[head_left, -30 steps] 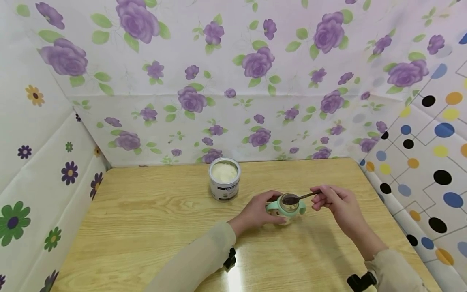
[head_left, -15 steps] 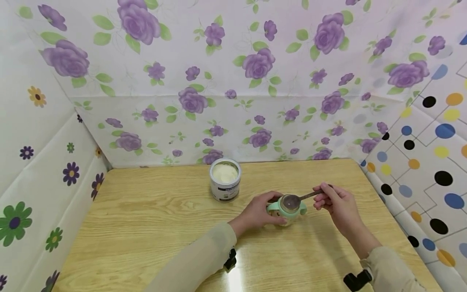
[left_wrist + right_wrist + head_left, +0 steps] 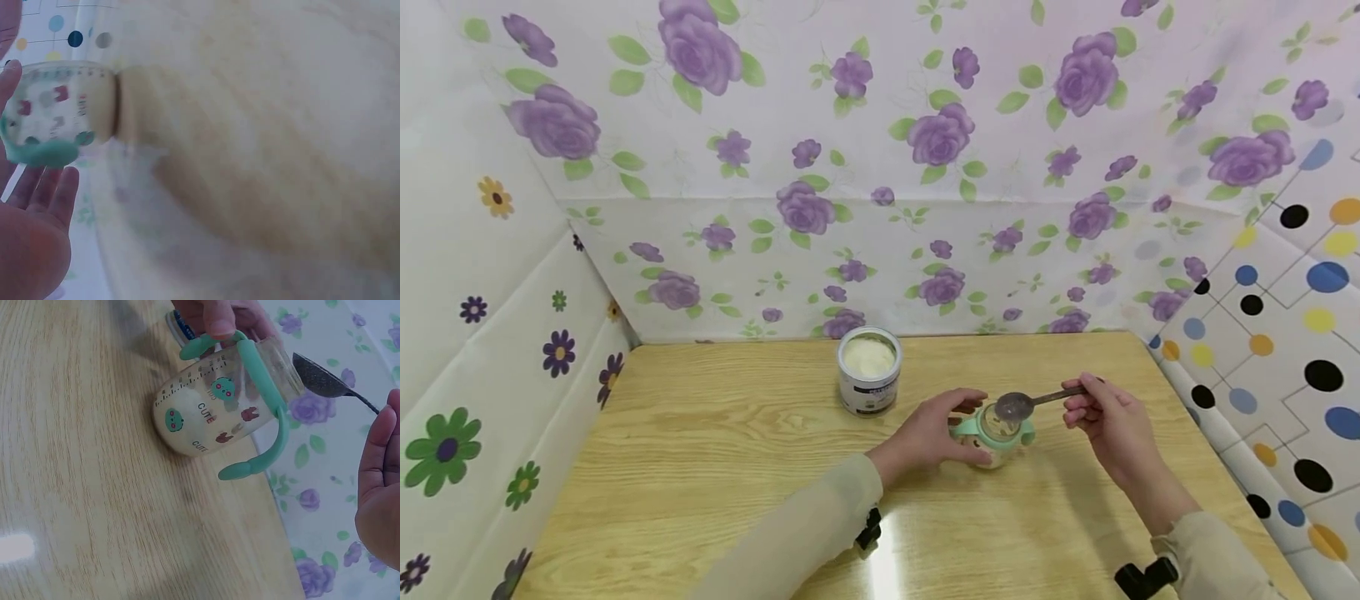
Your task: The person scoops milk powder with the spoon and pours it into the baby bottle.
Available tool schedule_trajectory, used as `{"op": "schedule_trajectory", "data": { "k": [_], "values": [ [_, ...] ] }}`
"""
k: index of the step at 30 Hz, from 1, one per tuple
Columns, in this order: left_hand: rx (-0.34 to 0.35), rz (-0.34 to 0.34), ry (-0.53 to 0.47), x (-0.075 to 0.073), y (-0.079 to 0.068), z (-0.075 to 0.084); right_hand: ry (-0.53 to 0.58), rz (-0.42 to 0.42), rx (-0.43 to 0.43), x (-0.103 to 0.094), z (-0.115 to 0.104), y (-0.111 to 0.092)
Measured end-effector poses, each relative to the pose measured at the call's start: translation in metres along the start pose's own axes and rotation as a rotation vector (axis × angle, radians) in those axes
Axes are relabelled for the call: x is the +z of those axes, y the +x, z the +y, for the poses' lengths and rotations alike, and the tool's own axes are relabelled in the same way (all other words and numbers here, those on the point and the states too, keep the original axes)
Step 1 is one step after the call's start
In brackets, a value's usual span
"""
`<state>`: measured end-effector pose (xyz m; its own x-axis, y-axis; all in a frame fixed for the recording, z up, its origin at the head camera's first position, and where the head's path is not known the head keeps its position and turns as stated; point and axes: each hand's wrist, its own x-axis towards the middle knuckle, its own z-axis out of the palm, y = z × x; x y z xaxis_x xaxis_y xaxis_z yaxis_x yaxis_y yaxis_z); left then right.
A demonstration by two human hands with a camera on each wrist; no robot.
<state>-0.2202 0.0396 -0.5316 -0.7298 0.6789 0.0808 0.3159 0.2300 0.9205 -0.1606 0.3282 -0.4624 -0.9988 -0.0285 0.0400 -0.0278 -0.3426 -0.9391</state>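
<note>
A clear baby bottle [image 3: 992, 454] with mint-green handles and printed cartoon faces stands uncapped on the table, its lower part filled with something pale. My left hand [image 3: 931, 435] holds it from the left, thumb in front and fingers behind. In the right wrist view the bottle [image 3: 206, 409] shows measuring marks along its side. My right hand [image 3: 1112, 429] pinches the handle of a dark metal spoon [image 3: 1014, 407]. The spoon's bowl is just above the right side of the bottle's mouth; the right wrist view shows the spoon [image 3: 322, 378] apart from the rim.
An open tin [image 3: 868, 392] of pale cream powder stands at the table's back, left of the bottle. The wooden table [image 3: 722, 467] meets a flower-printed cloth wall [image 3: 880, 258] behind. Patterned cloth walls close off both sides.
The spoon has moved slightly up and to the right, from over the bottle's mouth to its right side. My left hand and the bottle stay in place; the head view has shifted a little.
</note>
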Motion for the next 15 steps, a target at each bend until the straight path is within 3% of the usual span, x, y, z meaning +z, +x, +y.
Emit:
{"op": "schedule_trajectory", "data": {
  "k": [7, 15],
  "values": [
    [0.038, -0.018, 0.068, -0.032, -0.012, 0.031, 0.15, -0.006, 0.067, -0.001, -0.001, 0.0],
    [0.107, 0.04, 0.205, -0.081, -0.026, 0.061, 0.167, -0.01, 0.084, -0.004, 0.005, -0.001]
  ]
}}
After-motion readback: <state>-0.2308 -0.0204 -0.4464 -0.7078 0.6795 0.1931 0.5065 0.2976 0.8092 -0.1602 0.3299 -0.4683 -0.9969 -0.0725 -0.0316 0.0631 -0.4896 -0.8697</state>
